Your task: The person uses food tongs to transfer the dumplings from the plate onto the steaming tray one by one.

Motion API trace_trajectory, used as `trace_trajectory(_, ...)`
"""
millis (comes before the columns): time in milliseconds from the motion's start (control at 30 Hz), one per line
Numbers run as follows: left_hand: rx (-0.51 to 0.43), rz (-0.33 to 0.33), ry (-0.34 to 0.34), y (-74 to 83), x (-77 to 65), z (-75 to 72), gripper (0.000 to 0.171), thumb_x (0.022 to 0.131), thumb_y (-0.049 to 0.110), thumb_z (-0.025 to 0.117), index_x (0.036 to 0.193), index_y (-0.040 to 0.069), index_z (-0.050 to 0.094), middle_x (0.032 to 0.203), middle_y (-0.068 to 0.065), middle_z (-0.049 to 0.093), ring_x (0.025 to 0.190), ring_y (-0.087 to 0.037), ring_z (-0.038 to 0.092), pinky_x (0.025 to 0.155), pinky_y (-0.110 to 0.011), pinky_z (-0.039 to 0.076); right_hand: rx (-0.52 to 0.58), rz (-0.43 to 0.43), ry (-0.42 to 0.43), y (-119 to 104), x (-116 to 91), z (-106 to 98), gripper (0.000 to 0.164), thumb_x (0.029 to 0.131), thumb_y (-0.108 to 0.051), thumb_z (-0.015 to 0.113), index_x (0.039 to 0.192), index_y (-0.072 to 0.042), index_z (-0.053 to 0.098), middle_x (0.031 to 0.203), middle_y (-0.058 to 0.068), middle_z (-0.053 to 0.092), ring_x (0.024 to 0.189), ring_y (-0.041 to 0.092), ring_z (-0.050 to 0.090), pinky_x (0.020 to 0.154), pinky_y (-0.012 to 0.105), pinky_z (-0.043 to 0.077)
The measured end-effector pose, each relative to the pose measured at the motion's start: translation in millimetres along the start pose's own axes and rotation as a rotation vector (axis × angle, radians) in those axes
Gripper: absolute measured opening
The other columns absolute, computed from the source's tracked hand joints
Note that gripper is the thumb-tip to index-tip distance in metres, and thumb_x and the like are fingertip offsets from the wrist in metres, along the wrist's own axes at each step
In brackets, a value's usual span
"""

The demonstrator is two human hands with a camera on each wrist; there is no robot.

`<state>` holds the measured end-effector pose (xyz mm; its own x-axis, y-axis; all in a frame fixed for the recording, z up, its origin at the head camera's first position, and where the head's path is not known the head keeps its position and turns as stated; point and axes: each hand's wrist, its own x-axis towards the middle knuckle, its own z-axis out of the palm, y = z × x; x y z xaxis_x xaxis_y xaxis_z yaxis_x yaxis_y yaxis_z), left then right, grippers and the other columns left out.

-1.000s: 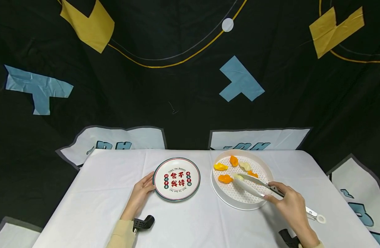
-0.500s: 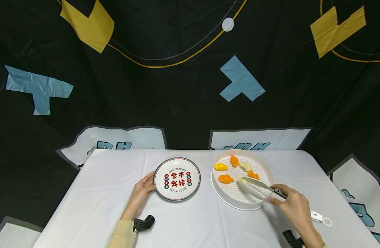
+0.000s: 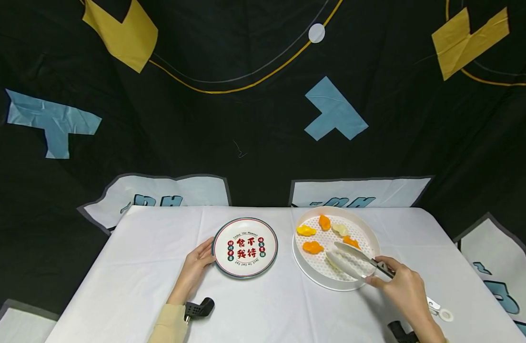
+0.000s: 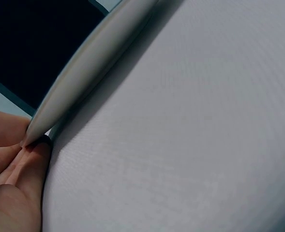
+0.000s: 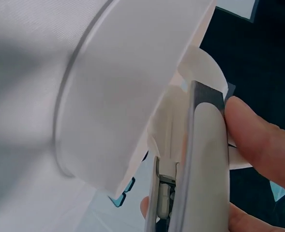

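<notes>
In the head view my left hand (image 3: 195,267) grips the left rim of a round white plate (image 3: 246,269) with red lettering. The left wrist view shows the thumb (image 4: 7,128) on one face of the plate (image 4: 91,60) and fingers behind it. My right hand (image 3: 403,285) holds tongs (image 3: 376,263), their two pale tips spread over a round white steamer tray (image 3: 308,274). Several dumpling-shaped pieces lie inside: an orange piece (image 3: 312,247), a yellow piece (image 3: 306,231) and a pale piece (image 3: 340,229) among them. Another pale piece is mostly hidden by the nearer tong arm.
A white cloth covers the table (image 3: 263,309), with the plate left of the steamer tray. Behind it hangs a black curtain (image 3: 246,143) with blue and yellow shapes. A black wrist camera (image 3: 198,308) sits on the left wrist.
The tongs' tips have spread wider, after shifting right and nearer with the pale piece, which is now largely covered. The left hand and plate have stayed put.
</notes>
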<state>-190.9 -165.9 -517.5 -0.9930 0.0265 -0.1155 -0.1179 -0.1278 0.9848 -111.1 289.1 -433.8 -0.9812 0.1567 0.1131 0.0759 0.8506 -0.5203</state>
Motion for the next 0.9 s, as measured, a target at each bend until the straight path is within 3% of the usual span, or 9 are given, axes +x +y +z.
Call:
trace_trajectory(233, 0.014, -0.005, 0.008, 0.7, 0.3, -0.5, 0.061, 0.086, -0.014, 0.044, 0.144, -0.013, 0.026, 0.148, -0.030, 0.026, 0.138, -0.034, 0.028, 0.107, -0.028, 0.035, 0.050, 0.004, 0.037, -12, -2, 2, 0.062, 0.071, -0.033, 0.083, 0.119, 0.001, 0.063, 0.119, 0.031, 0.058, 0.105, 0.051, 0.055, 0.079, 0.058, 0.047)
trace_trajectory(467, 0.037, -0.007, 0.002, 0.3, -0.1, -0.8, 0.061, 0.087, -0.012, 0.045, 0.145, -0.011, 0.025, 0.149, -0.029, 0.026, 0.138, -0.034, 0.028, 0.107, -0.028, 0.034, 0.098, -0.035, 0.097, -29, -3, 6, 0.057, 0.070, -0.028, 0.084, 0.117, -0.003, 0.066, 0.116, 0.027, 0.062, 0.102, 0.047, 0.058, 0.078, 0.056, 0.049)
trace_trajectory(700, 0.023, 0.000, -0.001, -1.1, 0.4, -1.2, 0.061, 0.087, -0.012, 0.045, 0.145, -0.012, 0.025, 0.149, -0.029, 0.026, 0.138, -0.034, 0.027, 0.107, -0.028, 0.033, 0.167, -0.017, 0.068, -49, -2, 12, 0.059, 0.070, -0.029, 0.084, 0.119, -0.004, 0.065, 0.121, 0.024, 0.061, 0.108, 0.043, 0.057, 0.085, 0.054, 0.047)
trace_trajectory(900, 0.013, -0.004, 0.004, -0.8, 0.4, -0.6, 0.061, 0.086, -0.013, 0.045, 0.145, -0.012, 0.026, 0.149, -0.029, 0.027, 0.138, -0.034, 0.028, 0.107, -0.028, 0.034, 0.214, -0.066, 0.080, -66, -4, 22, 0.058, 0.068, -0.025, 0.086, 0.119, -0.004, 0.066, 0.124, 0.020, 0.060, 0.113, 0.041, 0.055, 0.089, 0.055, 0.046)
